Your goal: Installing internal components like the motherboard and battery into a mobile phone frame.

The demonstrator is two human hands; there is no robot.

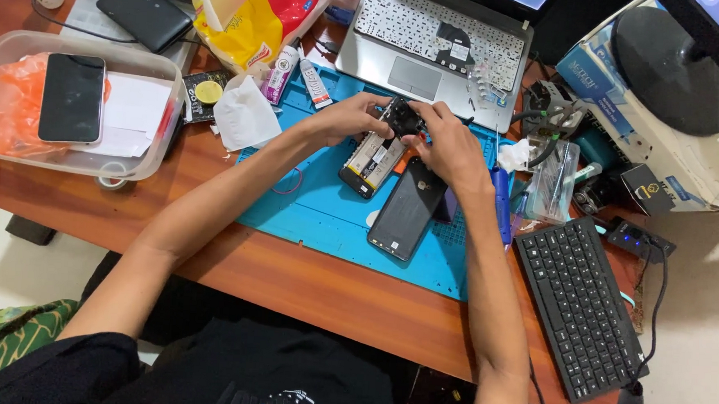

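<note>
Bright, even light, soft shadows, sharp focus, slight bending at the edges

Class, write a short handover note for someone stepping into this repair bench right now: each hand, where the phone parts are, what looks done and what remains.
Left hand: gripping the top end of the opened phone body, tilted up off the blue work mat.
Right hand: fingers on the small dark part at the phone's top end.
Parts: the black panel lies flat on the mat beside the body, partly under the right wrist.
Done: phone is open, insides exposed.
Left: the top part is in hand, neither clearly seated nor clearly free; the panel is off the body.
</note>
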